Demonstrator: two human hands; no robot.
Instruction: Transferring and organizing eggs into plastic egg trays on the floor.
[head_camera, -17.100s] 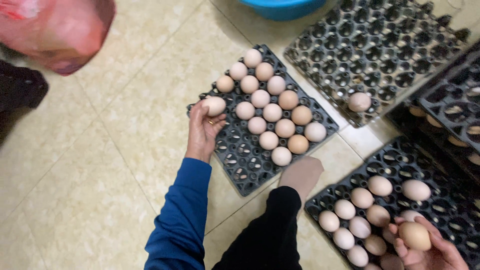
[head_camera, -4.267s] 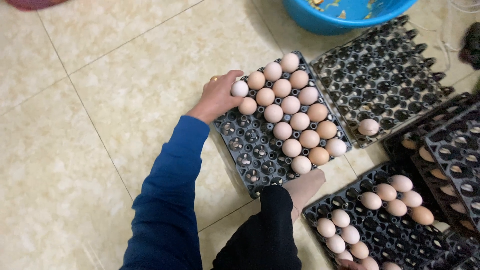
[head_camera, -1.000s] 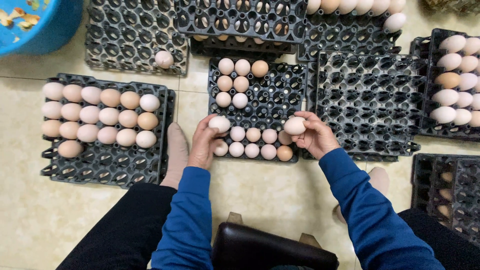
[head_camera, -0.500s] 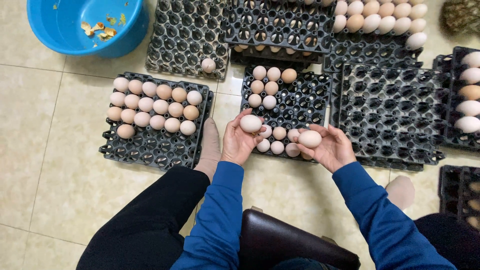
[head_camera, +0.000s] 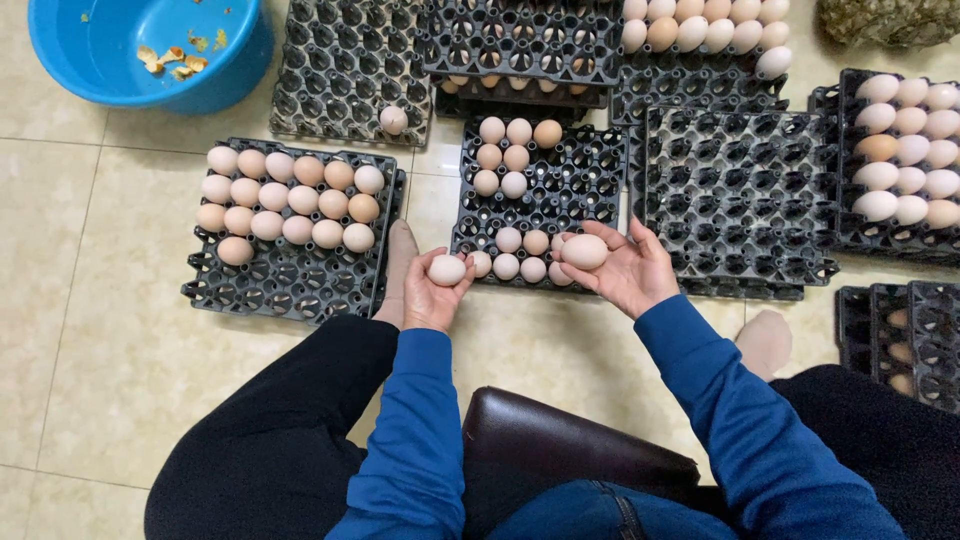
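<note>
My left hand (head_camera: 430, 295) holds a pale egg (head_camera: 447, 270) just off the near left corner of the middle black egg tray (head_camera: 575, 190). My right hand (head_camera: 625, 270), palm up, holds a tan egg (head_camera: 584, 251) over that tray's near edge. The middle tray carries several eggs in its far left corner and a short row along its near side. To the left lies another black tray (head_camera: 290, 275) with three rows of eggs.
A blue basin (head_camera: 150, 50) with shell bits sits at the far left. Empty black trays (head_camera: 350, 70) and a stack (head_camera: 740, 190) lie around, and egg-filled trays (head_camera: 905, 150) stand on the right. My knees and a brown stool (head_camera: 560, 440) are below.
Both hands have drawn back slightly from the middle tray with an egg in each. The view has shifted a little to the right.
</note>
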